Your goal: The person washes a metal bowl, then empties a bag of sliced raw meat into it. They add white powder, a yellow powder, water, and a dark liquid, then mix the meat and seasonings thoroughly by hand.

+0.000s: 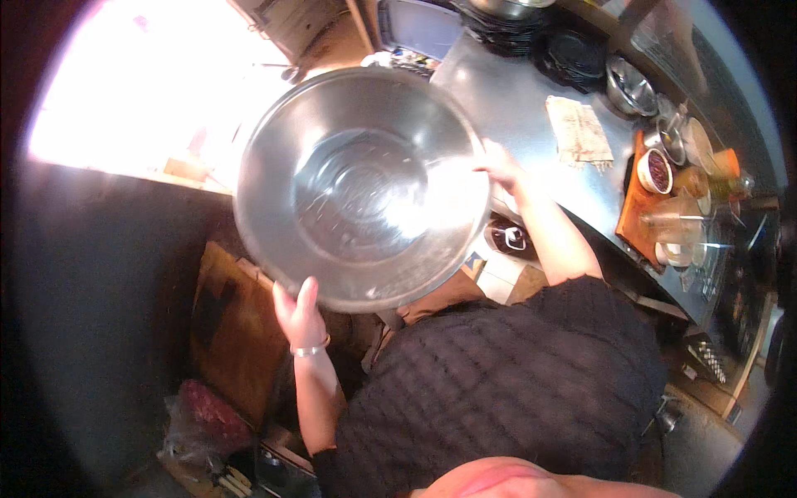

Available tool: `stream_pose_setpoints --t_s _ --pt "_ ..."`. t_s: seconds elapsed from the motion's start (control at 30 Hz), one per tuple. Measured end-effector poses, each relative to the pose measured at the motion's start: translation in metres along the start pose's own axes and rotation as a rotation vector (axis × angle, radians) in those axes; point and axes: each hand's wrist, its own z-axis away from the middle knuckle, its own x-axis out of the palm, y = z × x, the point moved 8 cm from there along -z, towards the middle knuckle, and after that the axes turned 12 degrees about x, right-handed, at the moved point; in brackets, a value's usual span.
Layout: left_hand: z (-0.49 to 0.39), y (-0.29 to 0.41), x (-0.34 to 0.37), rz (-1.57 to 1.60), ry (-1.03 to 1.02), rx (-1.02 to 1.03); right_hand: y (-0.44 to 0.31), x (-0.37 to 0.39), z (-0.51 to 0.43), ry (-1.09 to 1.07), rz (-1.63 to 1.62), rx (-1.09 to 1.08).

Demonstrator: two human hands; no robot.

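A large round stainless-steel basin point(361, 193) is held up in front of me, its inside facing the camera. It looks bare inside, with light streaks and a bright glare on the lower right of its bottom. My left hand point(302, 317), with a bracelet at the wrist, grips the rim at the lower left, thumb over the edge. On the opposite side my right hand point(501, 168) grasps the rim at the right. The fingers beneath the basin are hidden.
On the right runs a steel counter point(517, 118) with a folded cloth point(579, 132), metal bowls point(630, 87) and stacked black dishes point(570, 56). A wooden board point(632, 211) carries a small bowl of dark red food point(655, 171). A dark wall point(112, 267) stands at left, beside a wooden panel point(230, 336).
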Motion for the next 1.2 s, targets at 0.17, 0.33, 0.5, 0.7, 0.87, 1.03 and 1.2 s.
stream_pose_setpoints --t_s 0.17,0.33,0.5,0.7,0.87,1.03,1.2 --pt "-0.052 -0.060 0.139 -0.122 -0.514 -0.160 0.045 -0.143 0.060 0.479 -0.354 0.016" --pt "-0.043 -0.108 0.245 -0.212 -0.900 -0.127 0.091 -0.215 0.109 0.718 -0.598 -0.005" --pt "0.005 -0.128 0.256 -0.035 -1.076 -0.226 0.098 -0.231 0.115 0.819 -0.674 -0.065" --pt "0.015 -0.148 0.132 -0.148 -0.879 -0.349 0.056 -0.223 0.147 1.188 -0.403 -0.323" --pt "0.009 -0.137 -0.029 -0.345 -0.389 -0.321 -0.015 -0.109 0.189 1.401 0.347 -0.860" --pt "0.049 -0.091 -0.208 -0.608 0.230 0.034 -0.042 0.069 0.114 0.555 0.208 -0.951" --pt "0.127 -0.026 -0.389 -0.724 0.954 0.330 -0.065 0.246 0.094 -0.118 0.274 -0.905"
